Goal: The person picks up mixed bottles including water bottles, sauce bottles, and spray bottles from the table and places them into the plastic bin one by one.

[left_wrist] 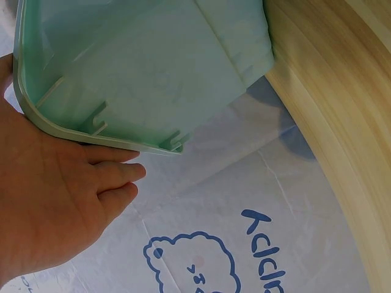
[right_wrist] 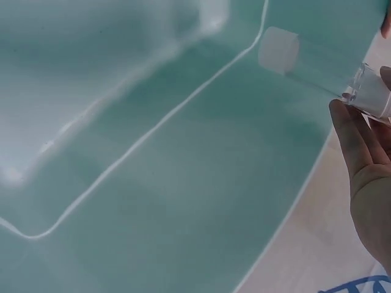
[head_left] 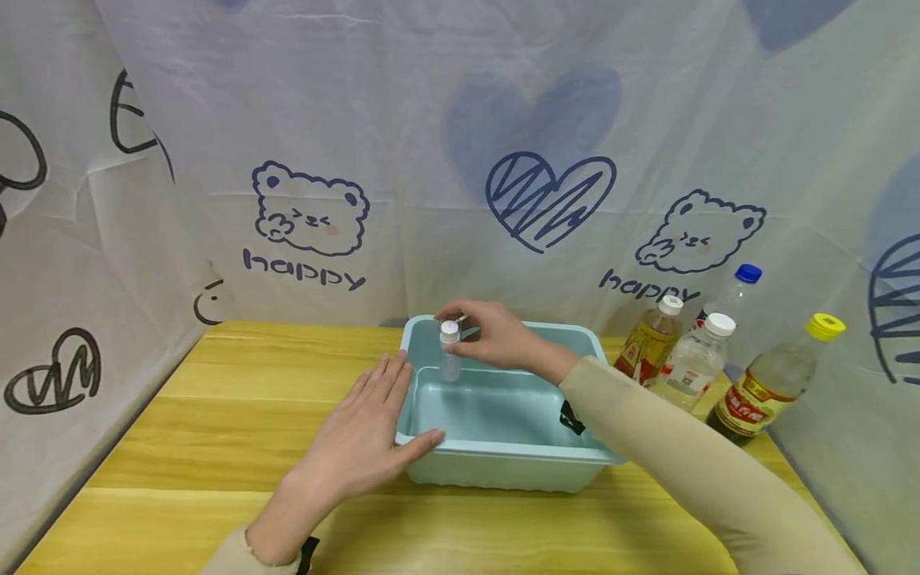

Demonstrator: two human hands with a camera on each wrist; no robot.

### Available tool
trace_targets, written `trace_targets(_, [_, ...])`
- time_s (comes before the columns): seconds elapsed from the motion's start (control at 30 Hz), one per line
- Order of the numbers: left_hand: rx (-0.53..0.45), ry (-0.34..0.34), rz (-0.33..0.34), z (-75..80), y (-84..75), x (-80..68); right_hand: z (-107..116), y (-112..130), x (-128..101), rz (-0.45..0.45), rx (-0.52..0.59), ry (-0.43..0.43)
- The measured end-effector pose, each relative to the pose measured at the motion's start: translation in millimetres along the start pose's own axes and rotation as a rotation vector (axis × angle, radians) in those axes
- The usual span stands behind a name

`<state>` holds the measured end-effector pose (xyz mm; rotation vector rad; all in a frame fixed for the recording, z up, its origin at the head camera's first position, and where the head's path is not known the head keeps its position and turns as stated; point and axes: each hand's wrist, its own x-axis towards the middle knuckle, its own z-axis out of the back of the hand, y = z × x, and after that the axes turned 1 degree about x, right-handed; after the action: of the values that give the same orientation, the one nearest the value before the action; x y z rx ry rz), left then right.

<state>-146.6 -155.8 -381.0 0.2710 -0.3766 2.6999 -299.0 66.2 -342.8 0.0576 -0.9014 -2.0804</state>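
Observation:
A pale green plastic tub [head_left: 503, 453] stands on the wooden table. My right hand [head_left: 496, 335] pinches a small clear bottle [head_left: 450, 366] by its white-capped upper end, holding it upright inside the tub near the back left corner. In the right wrist view the bottle [right_wrist: 321, 64] has a frosted white lower end, and the fingers [right_wrist: 354, 137] are at its other end. Along the tub's left rim lies my left hand [head_left: 366, 431], its fingers straight and the thumb over the front left corner. The left wrist view shows this hand [left_wrist: 55, 195] against the rim [left_wrist: 116, 145].
Right of the tub stand several bottles: an amber one [head_left: 650, 343], a clear one with a white cap [head_left: 693, 363], one with a blue cap [head_left: 747, 274], and a yellow-capped one [head_left: 772, 387] with dark liquid. A printed curtain [head_left: 431, 160] hangs behind the table [head_left: 251, 415].

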Motion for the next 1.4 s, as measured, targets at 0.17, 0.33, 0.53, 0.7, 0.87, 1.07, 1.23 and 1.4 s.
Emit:
trace_targets(0.17, [0.003, -0.004, -0.003, 0.3, 0.0, 0.6, -6.0, -6.1, 4.8, -0.037, -0.02, 0.04])
trace_targets(0.33, [0.0, -0.002, -0.002, 0.0, 0.3, 0.2, -13.2, -11.8, 7.3, -0.069, -0.028, 0.107])
trace_targets(0.53, [-0.001, -0.002, 0.003, 1.2, 1.5, -0.7, -20.1, -13.8, 11.8, -0.093, -0.021, 0.168])
trace_targets(0.7, [-0.001, 0.006, 0.01, 2.0, 1.9, -0.7, -24.9, -16.3, 15.5, -0.105, -0.045, 0.197])
trace_targets(0.87, [-0.006, 0.012, 0.01, 3.2, 1.3, 0.4, -28.9, -21.0, 17.5, -0.106, -0.062, 0.201])
trace_targets(1.07, [-0.008, 0.017, 0.006, 3.2, 0.1, 1.2, -30.1, -23.2, 17.4, -0.107, -0.064, 0.2])
trace_targets(1.23, [-0.005, 0.009, 0.002, 3.8, 0.1, 1.6, -29.9, -22.2, 18.6, -0.11, -0.079, 0.194])
trace_targets(1.4, [-0.007, 0.01, 0.001, 4.7, 0.4, 1.5, -29.8, -21.0, 19.2, -0.113, -0.071, 0.194])
